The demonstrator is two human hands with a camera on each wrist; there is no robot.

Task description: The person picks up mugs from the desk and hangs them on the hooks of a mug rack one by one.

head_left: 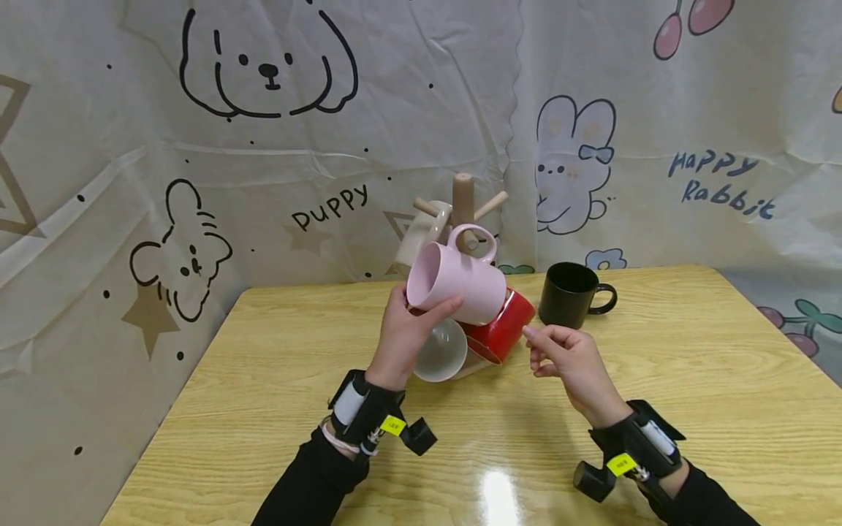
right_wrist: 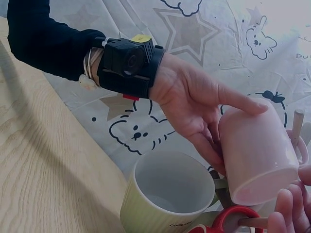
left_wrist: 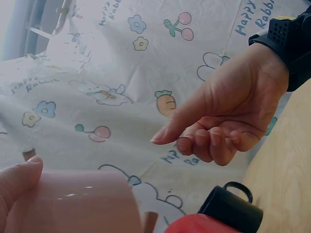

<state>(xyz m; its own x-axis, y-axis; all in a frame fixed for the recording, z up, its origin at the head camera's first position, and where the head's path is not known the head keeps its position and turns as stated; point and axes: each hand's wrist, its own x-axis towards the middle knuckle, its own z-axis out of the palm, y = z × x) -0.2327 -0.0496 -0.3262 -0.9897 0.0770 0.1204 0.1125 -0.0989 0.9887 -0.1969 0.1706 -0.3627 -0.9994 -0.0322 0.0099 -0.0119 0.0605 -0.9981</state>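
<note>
My left hand [head_left: 403, 332] grips a pink mug [head_left: 470, 288] near its rim, thumb along the outside. The mug lies tilted in the air, mouth to the left and handle up, overlapping the wooden mug rack [head_left: 463, 191] in the head view. My right hand [head_left: 575, 365] holds nothing; its fingers are loosely curled beside a red mug [head_left: 503, 329]. In the right wrist view, the red mug's handle [right_wrist: 238, 209] is around a peg. Below the pink mug is a pale ribbed mug [right_wrist: 170, 194], mouth outward. A white mug [head_left: 411, 245] hangs at the rack's back left.
A black mug [head_left: 569, 296] stands upright on the wooden table [head_left: 296, 409], right of the rack, its handle to the right. Behind the table hangs a printed cloth [head_left: 421, 109] with cartoon animals.
</note>
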